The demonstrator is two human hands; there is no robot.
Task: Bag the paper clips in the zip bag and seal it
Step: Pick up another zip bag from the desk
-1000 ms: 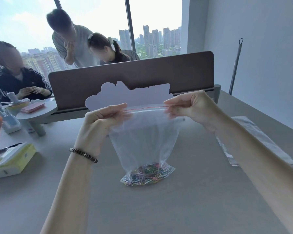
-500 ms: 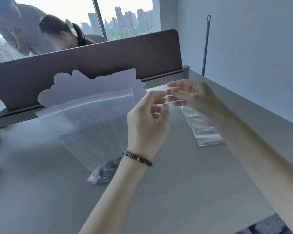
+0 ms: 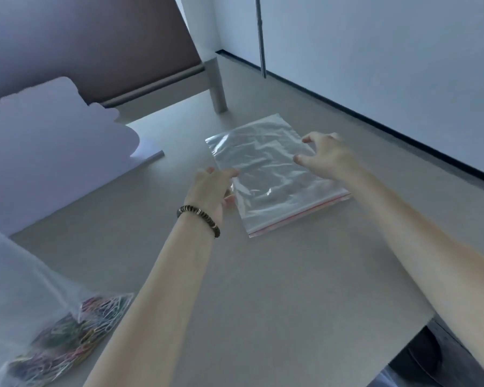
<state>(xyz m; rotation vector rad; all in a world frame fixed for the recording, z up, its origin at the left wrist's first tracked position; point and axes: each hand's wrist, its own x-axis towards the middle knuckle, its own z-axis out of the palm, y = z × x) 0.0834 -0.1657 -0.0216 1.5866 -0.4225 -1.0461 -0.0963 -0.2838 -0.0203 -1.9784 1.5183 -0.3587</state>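
An office: grey desk (image 3: 263, 289) with a brown divider panel (image 3: 95, 46).

At seven o'clock my filled zip bag (image 3: 25, 297) slumps on the desk, coloured paper clips (image 3: 76, 331) heaped in its bottom corner. At one o'clock lies a flat, empty red-striped bag (image 3: 268, 174).
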